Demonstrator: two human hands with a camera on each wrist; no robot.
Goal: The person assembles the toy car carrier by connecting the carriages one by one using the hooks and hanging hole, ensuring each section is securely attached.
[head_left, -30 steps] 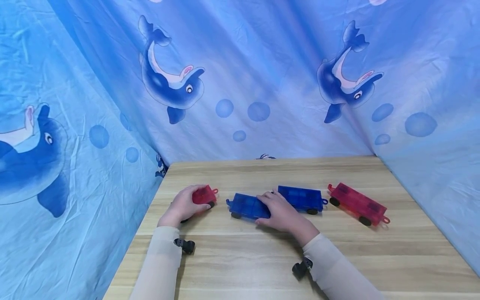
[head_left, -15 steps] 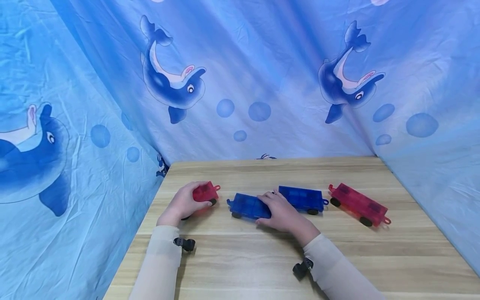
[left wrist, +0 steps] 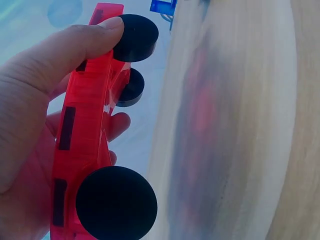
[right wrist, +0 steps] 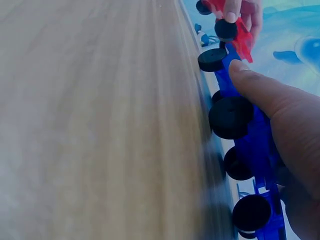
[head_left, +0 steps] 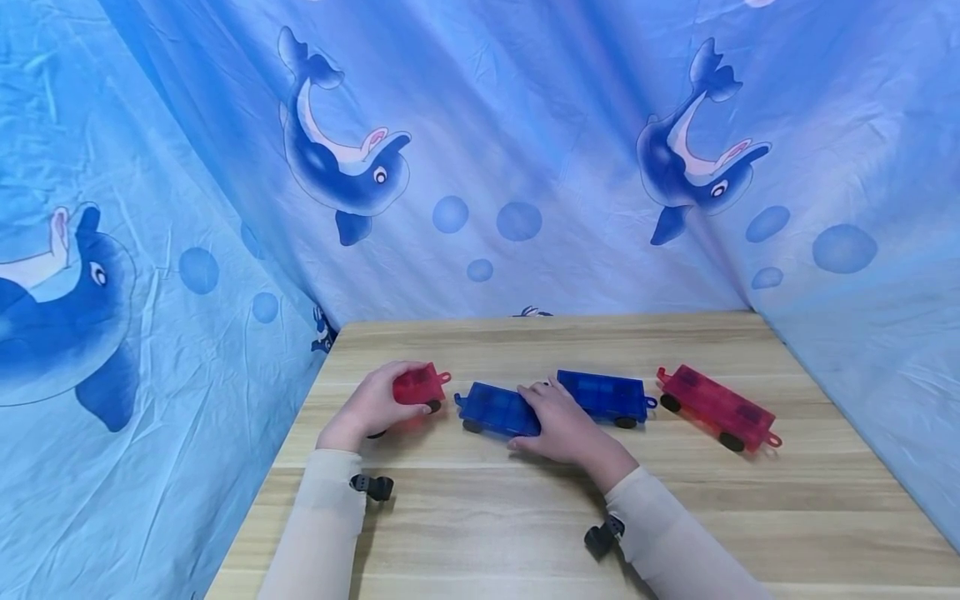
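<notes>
Red wagon (head_left: pixel 420 386) gripped by left hand (head_left: pixel 372 407), blue wagon (head_left: pixel 495 409) by right hand (head_left: pixel 564 423); forearms (head_left: pixel 313 525) slanting inward.

The left hand (head_left: pixel 370 406) has brought its red car (head_left: pixel 418 387) nearer the leftmost blue car (head_left: pixel 497 408).

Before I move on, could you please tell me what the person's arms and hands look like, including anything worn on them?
The left sleeve and right sleeve are long, plain and off-white. Near their ends sit two small black pieces, the left device and the right device, apparently cameras. The left hand and right hand wear no gloves.
</notes>
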